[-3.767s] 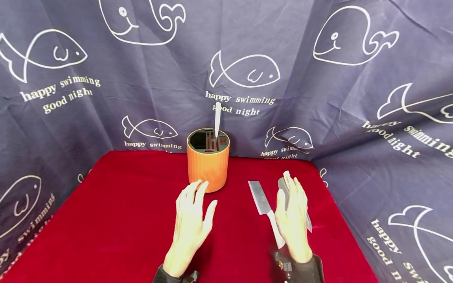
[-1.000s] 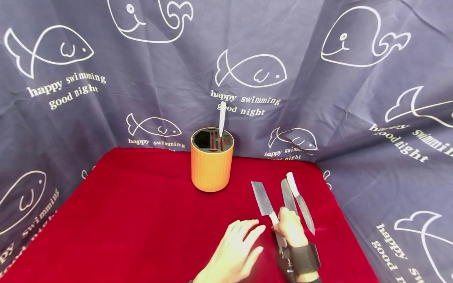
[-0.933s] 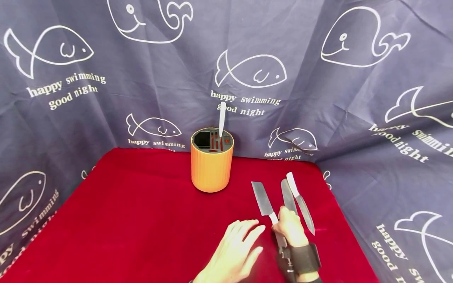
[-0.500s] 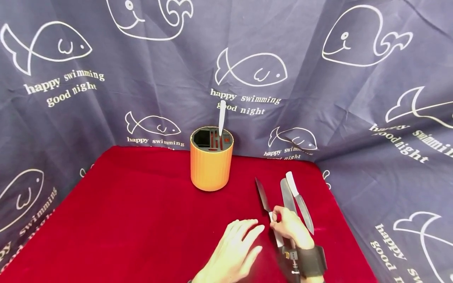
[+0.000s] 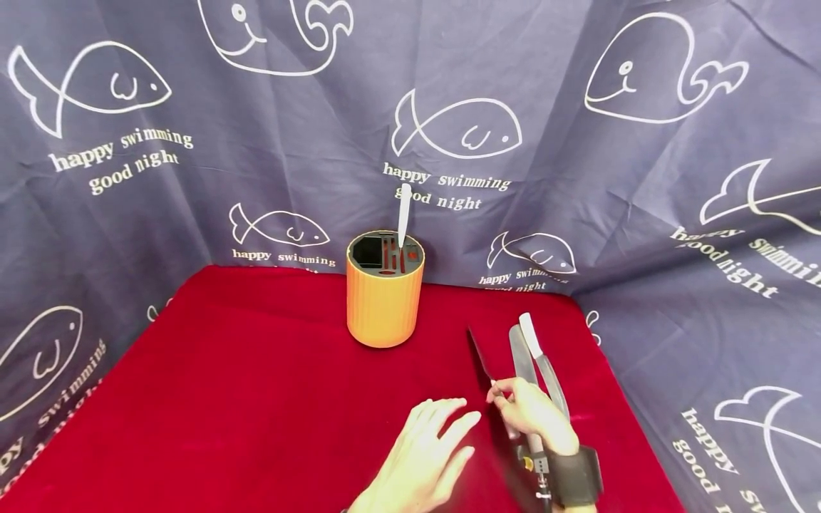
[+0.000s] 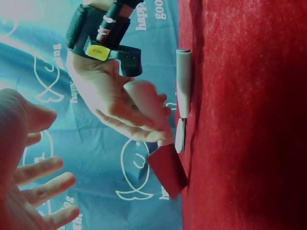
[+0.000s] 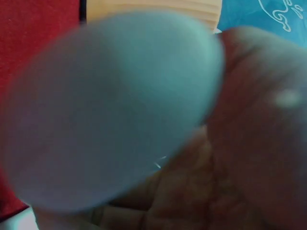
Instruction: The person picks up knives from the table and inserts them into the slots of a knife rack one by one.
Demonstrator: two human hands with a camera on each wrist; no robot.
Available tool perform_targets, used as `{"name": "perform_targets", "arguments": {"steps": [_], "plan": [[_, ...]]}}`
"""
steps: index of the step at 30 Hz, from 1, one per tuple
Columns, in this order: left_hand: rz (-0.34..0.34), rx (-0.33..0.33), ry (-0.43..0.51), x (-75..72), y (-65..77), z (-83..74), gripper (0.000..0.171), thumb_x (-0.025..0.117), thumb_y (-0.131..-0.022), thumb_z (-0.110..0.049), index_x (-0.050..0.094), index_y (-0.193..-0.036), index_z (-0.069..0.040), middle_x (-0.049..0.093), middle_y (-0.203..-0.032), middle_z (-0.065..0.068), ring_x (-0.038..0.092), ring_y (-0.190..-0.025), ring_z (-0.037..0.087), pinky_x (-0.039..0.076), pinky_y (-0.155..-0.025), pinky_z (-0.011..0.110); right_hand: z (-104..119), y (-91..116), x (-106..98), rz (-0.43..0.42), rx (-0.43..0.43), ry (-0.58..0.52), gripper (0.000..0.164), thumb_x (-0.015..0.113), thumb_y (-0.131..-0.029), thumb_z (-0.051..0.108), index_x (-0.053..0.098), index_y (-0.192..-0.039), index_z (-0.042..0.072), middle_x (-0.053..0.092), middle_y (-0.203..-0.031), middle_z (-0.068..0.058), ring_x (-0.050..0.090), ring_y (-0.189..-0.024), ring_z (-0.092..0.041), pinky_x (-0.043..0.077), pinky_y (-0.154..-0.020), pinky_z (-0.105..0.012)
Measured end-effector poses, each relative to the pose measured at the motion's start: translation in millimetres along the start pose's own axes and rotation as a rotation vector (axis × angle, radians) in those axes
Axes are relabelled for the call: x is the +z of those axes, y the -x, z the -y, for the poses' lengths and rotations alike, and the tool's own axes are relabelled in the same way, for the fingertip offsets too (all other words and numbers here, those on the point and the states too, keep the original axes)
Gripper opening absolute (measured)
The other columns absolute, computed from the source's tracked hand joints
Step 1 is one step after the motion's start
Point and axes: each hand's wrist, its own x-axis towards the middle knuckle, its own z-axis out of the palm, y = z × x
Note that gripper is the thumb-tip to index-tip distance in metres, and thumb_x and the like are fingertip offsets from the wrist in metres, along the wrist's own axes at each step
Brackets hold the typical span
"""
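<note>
My right hand (image 5: pixel 529 410) grips the pale handle of a cleaver (image 5: pixel 479 354), whose blade is turned nearly edge-on. The left wrist view shows its blade (image 6: pixel 168 170) pointing down near the red cloth. In the right wrist view the blurred handle end (image 7: pixel 115 110) fills much of the picture. My left hand (image 5: pixel 426 449) holds nothing; its fingers are spread, just left of the right hand. Two more knives lie right of the cleaver: one with a broad blade (image 5: pixel 523 355), its handle hidden by my right hand, and one with a white handle (image 5: pixel 529 335).
An orange round knife block (image 5: pixel 383 310) stands at the back middle, with slots in its black top. One white-handled knife (image 5: pixel 404 214) stands upright in it. Red cloth (image 5: pixel 256 399) covers the table. Behind hangs a blue-grey curtain (image 5: pixel 308 142) with fish drawings.
My right hand has gone from lying open over the knives to gripping the cleaver. It has rolled the blade from flat to edge-on. The left hand moved right earlier, then stayed put.
</note>
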Motion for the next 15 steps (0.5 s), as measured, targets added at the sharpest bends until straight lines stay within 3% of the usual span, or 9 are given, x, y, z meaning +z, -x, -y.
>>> {"name": "perform_targets", "arguments": {"steps": [7,12,15], "plan": [[-0.016,-0.001,-0.002,0.1,0.1,1.6,0.038,0.065,-0.094,-0.029,0.063,-0.130,-0.016,0.063,-0.130,0.003,0.060,-0.117,0.020,0.049,-0.102,0.041,-9.4,-11.0,-13.7,0.122,-0.228,-0.202,0.021,0.045,-0.098,0.001,0.065,-0.095,0.001,0.056,-0.053,-0.005,0.055,-0.045,-0.010,0.047,-0.058,-0.024],[-0.029,-0.006,-0.005,-1.2,-2.1,2.6,0.041,0.069,-0.091,-0.027,0.063,-0.130,-0.015,0.063,-0.129,0.003,0.060,-0.116,0.021,0.049,-0.102,0.041,-16.2,-16.6,-22.9,0.098,-0.423,-0.270,0.024,0.046,-0.093,-0.006,0.068,-0.099,0.000,0.069,-0.088,-0.016,0.059,-0.074,-0.005,0.052,-0.070,-0.023],[-0.031,-0.014,-0.011,-2.3,-3.6,3.4,0.042,0.069,-0.091,-0.027,0.063,-0.130,-0.015,0.063,-0.129,0.003,0.060,-0.116,0.020,0.050,-0.102,0.042,-18.4,-19.5,-27.0,0.122,-0.442,-0.282,0.025,0.053,-0.089,-0.005,0.069,-0.108,0.000,0.071,-0.102,-0.017,0.062,-0.085,-0.006,0.054,-0.074,-0.023]]}}
